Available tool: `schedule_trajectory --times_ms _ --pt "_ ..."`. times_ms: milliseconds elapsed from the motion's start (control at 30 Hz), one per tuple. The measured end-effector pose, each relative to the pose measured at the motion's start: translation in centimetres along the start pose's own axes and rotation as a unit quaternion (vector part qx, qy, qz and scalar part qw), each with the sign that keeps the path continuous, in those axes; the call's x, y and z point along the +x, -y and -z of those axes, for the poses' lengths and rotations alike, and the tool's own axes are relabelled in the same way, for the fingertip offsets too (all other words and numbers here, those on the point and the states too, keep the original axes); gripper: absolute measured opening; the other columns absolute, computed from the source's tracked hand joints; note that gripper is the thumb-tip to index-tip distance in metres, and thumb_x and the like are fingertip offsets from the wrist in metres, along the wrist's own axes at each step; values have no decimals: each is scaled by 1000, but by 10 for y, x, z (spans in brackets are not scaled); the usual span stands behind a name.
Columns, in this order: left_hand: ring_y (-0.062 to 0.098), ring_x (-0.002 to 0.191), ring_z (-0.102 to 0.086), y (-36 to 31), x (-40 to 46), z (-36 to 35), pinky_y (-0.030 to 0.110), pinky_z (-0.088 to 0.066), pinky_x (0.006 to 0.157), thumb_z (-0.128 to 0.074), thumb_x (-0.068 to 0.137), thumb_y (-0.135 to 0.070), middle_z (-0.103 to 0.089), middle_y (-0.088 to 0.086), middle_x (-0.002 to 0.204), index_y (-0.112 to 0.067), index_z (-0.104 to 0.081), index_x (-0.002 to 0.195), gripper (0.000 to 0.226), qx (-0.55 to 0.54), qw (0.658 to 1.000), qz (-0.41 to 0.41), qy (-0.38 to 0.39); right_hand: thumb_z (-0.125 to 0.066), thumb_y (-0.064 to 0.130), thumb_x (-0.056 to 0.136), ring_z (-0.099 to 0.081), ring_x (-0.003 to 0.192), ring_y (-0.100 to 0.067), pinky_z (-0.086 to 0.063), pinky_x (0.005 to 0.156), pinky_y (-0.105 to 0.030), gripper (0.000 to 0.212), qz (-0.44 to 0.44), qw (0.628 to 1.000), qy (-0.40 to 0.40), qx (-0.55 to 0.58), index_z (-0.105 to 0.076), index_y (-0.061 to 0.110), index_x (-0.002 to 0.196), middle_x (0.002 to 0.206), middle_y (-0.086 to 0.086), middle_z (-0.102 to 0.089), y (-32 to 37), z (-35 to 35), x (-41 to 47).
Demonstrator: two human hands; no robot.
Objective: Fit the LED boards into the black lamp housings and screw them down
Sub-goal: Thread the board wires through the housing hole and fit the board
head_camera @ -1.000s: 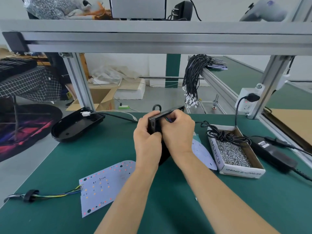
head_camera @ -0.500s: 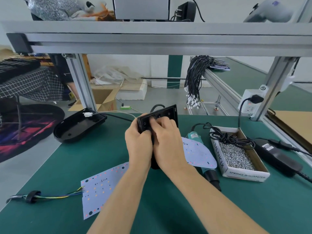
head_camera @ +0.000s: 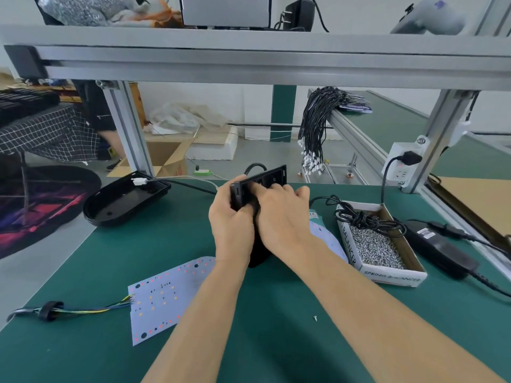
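Note:
Over the middle of the green table I hold a black lamp housing (head_camera: 272,175) tipped up on end. My left hand (head_camera: 231,219) grips its left edge. My right hand (head_camera: 279,214) lies over its front with the fingers curled onto it. A second black housing (head_camera: 121,200) lies open side up at the back left, with a white connector in it. A white LED board (head_camera: 166,297) with coloured wires lies flat at the front left. Another LED board (head_camera: 327,239) shows partly behind my right wrist.
A cardboard box of small screws (head_camera: 378,244) stands to the right, with a coiled black cable on it. A black power adapter (head_camera: 439,250) lies further right. One loose screw (head_camera: 315,317) lies on the mat. An aluminium frame crosses overhead; its posts stand at the table's back corners.
The housing has turned in my hands from edge-on to showing its back face and sits a little lower. My right fingers have spread further over it.

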State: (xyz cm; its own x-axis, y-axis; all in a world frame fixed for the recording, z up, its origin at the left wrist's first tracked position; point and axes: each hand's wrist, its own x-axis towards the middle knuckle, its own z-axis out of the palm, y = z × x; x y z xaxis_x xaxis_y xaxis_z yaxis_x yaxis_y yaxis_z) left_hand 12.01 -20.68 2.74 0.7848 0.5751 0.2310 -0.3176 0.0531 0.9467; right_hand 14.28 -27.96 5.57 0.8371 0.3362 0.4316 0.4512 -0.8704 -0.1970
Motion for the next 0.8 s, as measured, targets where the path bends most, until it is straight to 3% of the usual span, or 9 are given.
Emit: schedule_trajectory --times_ms 67,133,233,367,500,633,700,733,800 --pt "22 100 -65 0 -2 1 33 -52 92 -55 81 12 -71 7 104 -16 -67 110 42 -11 1000 -7 12 -41 17 95 -52 99 -19 -20 78 -34 38 -41 983 49 174 -63 39 116 101 3 -66 -5 4 5" --pt "17 99 -66 0 -2 1 32 -51 94 -57 85 6 -72 2 101 -20 -69 105 35 -26 1000 -6 13 -50 18 94 -59 101 -17 -37 91 -36 30 -63 939 56 333 -70 34 109 100 4 -71 -10 4 4" --pt "9 96 -64 0 -2 -2 26 -48 91 -57 88 1 -71 -6 98 -21 -67 105 30 -18 999 -24 -11 -63 13 86 -65 85 -4 -50 81 -20 19 -88 893 -12 440 -75 22 99 87 9 -74 -9 1 -3" --pt "18 93 -65 5 0 1 31 -51 87 -57 83 5 -72 0 97 -16 -66 108 34 -13 1000 -3 7 -74 16 79 -61 66 -4 -47 67 -18 3 -181 870 -103 448 -71 18 79 71 11 -68 -6 -7 1" --pt "13 78 -63 6 -3 3 22 -50 67 -45 59 6 -71 -4 83 -17 -68 104 56 -23 999 4 24 -74 19 77 -60 63 -10 -47 63 -26 14 -229 858 -104 448 -65 20 66 64 10 -65 0 -12 8" --pt "16 87 -64 2 -5 -7 30 -54 77 -45 64 12 -72 3 94 -20 -68 107 58 -20 999 6 47 -70 13 78 -64 73 -20 -52 71 -33 19 -268 849 -76 448 -60 21 63 68 5 -66 -4 -6 20" --pt "23 92 -65 -2 -1 -5 38 -53 87 -52 73 14 -71 9 99 -16 -68 106 48 -36 999 26 21 -73 9 79 -69 86 -25 -54 85 -41 5 -214 825 36 522 -70 14 77 83 -6 -72 -14 2 18" --pt "28 95 -66 -5 4 -1 43 -52 92 -55 78 13 -71 13 102 -14 -69 104 40 -53 998 46 0 -74 9 80 -69 92 -23 -53 90 -40 10 -160 823 89 537 -73 12 89 90 -6 -73 -22 6 15" --pt "30 88 -66 -8 16 11 49 -51 93 -58 85 6 -71 14 97 -13 -69 95 24 -88 991 96 -27 -75 14 80 -67 87 -4 -50 86 -20 19 -75 859 72 502 -73 19 99 89 9 -73 -44 18 8"
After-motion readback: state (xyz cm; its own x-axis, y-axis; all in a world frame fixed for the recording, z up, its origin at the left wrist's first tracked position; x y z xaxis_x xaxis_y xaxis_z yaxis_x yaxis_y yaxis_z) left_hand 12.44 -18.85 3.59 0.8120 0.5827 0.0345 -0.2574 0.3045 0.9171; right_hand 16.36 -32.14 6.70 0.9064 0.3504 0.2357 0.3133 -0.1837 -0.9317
